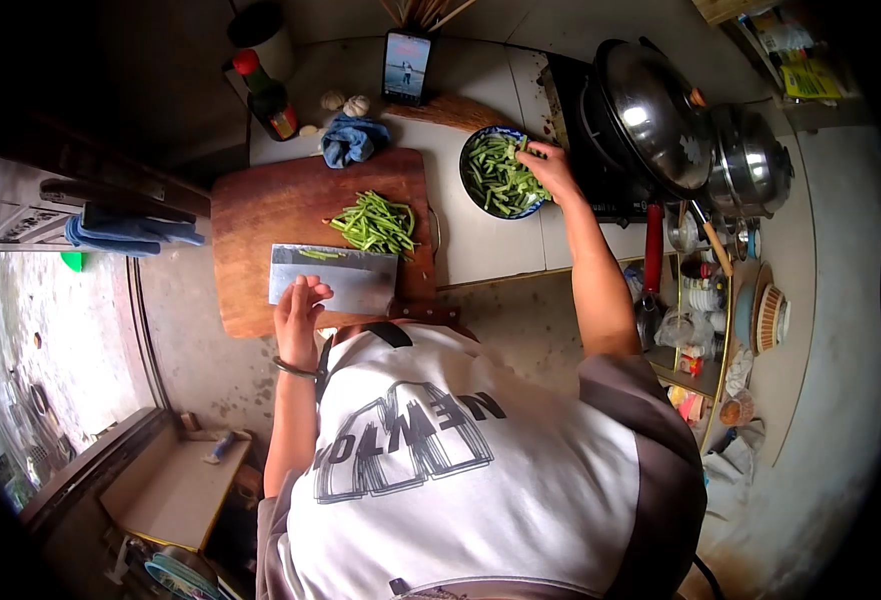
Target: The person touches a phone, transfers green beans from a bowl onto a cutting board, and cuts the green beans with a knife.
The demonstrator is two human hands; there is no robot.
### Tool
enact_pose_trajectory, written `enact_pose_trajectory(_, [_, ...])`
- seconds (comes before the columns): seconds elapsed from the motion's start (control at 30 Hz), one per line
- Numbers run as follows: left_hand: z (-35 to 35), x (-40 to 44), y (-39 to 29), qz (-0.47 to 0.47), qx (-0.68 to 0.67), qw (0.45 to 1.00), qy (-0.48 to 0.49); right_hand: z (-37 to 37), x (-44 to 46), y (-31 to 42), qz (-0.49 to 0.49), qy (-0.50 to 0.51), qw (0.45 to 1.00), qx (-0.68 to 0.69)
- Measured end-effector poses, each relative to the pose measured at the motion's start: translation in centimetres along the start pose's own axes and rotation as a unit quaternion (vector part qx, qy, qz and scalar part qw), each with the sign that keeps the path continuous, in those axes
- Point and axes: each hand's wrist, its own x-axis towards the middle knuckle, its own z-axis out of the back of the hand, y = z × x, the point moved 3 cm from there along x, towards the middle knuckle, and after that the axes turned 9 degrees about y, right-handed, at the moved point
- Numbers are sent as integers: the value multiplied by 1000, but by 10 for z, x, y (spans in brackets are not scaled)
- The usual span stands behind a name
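Observation:
My right hand (552, 172) reaches over the blue-rimmed bowl (467, 203), its fingers closed around some cut green bean pieces. More cut green beans (495, 172) fill the bowl. My left hand (300, 305) hovers at the near edge of a wide cleaver blade (345, 278), fingers loosely curled and a little apart, with nothing seen in them. The cleaver lies flat on a wooden cutting board (260, 215), a few thin bean bits stuck on its blade. Beyond the blade, a pile of long green beans (375, 224) rests on the board.
Behind the board are a crumpled blue cloth (352, 140), garlic bulbs (356, 106), a red-capped bottle (268, 97) and a propped phone (406, 68). A lidded wok (652, 118) stands on the stove at right, its red handle (652, 250) jutting towards me. Another pot (750, 160) sits beside it.

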Motion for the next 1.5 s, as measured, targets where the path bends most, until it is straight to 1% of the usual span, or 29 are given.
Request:
enact_pose_trajectory(0.1, [2, 0, 3, -3, -12, 1000, 6, 0, -3, 1, -39, -13, 997, 67])
enact_pose_trajectory(0.13, [0, -1, 1, -2, -23, 1000, 10, 1, -8, 6, -57, -3, 996, 66])
enact_pose_trajectory(0.23, [1, -2, 0, -3, -26, 1000, 9, 3, -16, 7, -89, -33, 992, 80])
enact_pose_trajectory(0.33, [4, -5, -2, -11, -14, 1000, 3, 1, -17, 7, -92, -20, 979, 183])
enact_pose_trajectory(0.37, [6, -6, -3, -11, -16, 1000, -1, 1, -19, 9, -80, -18, 982, 169])
enact_pose_trajectory(0.43, [13, -8, -3, -13, -21, 1000, -13, -9, -44, 50, -53, -13, 989, 140])
enact_pose_trajectory(0.47, [17, -8, -1, -24, -33, 999, -20, -18, -44, 54, -32, 12, 989, 146])
enact_pose_trajectory(0.5, [22, -7, 1, -34, -44, 998, -27, -29, -42, 59, -19, 76, 988, 132])
enact_pose_trajectory(0.53, [28, -8, 1, -43, -54, 997, -35, -45, -51, 75, 10, 103, 987, 124])
enact_pose_trajectory(0.57, [34, -8, -1, -58, -45, 996, -54, -65, -61, 93, 41, 128, 984, 115])
enact_pose_trajectory(0.63, [43, -8, -4, -83, -27, 993, -85, -109, -75, 122, 78, 230, 963, 120])
enact_pose_trajectory(0.67, [52, -4, -3, -99, -4, 989, -113, -136, -77, 128, 104, 248, 955, 124])
enact_pose_trajectory(0.7, [58, 2, -5, -136, 20, 981, -137, -167, -77, 131, 129, 265, 947, 128])
enact_pose_trajectory(0.77, [71, 13, -13, -209, 69, 957, -191, -230, -79, 143, 236, 283, 923, 111])
enact_pose_trajectory(0.8, [70, 16, -21, -227, 77, 950, -202, -257, -85, 152, 247, 286, 920, 109])
enact_pose_trajectory(0.83, [73, 18, -27, -253, 136, 932, -221, -286, -94, 159, 255, 290, 916, 108])
enact_pose_trajectory(0.9, [79, 32, -36, -306, 247, 884, -253, -349, -92, 154, 327, 191, 924, 42])
enact_pose_trajectory(0.97, [82, 44, -41, -337, 306, 847, -273, -391, -105, 162, 325, 141, 934, 41])
enact_pose_trajectory(1.0, [81, 49, -41, -353, 333, 829, -278, -413, -104, 159, 364, 95, 926, 47])
enact_pose_trajectory(1.03, [82, 57, -40, -351, 322, 833, -280, -403, -119, 180, 340, 96, 936, 2])
enact_pose_trajectory(1.1, [85, 68, -39, -344, 302, 845, -277, -412, -133, 188, 358, 69, 929, -63])
enact_pose_trajectory(1.17, [91, 77, -37, -343, 301, 847, -272, -418, -138, 192, 410, 11, 907, -99])
enact_pose_trajectory(1.2, [93, 79, -36, -339, 282, 859, -260, -419, -139, 194, 421, -5, 899, -120])
enact_pose_trajectory(1.23, [95, 81, -36, -333, 264, 870, -248, -419, -139, 193, 413, 3, 902, -127])
enact_pose_trajectory(1.27, [97, 82, -36, -344, 290, 857, -249, -418, -139, 193, 412, -3, 901, -134])
enact_pose_trajectory(1.37, [96, 87, -39, -364, 314, 847, -227, -414, -138, 190, 408, 4, 904, -128])
enact_pose_trajectory(1.47, [90, 93, -53, -419, 356, 814, -189, -409, -129, 187, 411, 21, 904, -114])
enact_pose_trajectory(1.5, [91, 99, -55, -402, 356, 824, -183, -407, -125, 186, 413, 35, 903, -113])
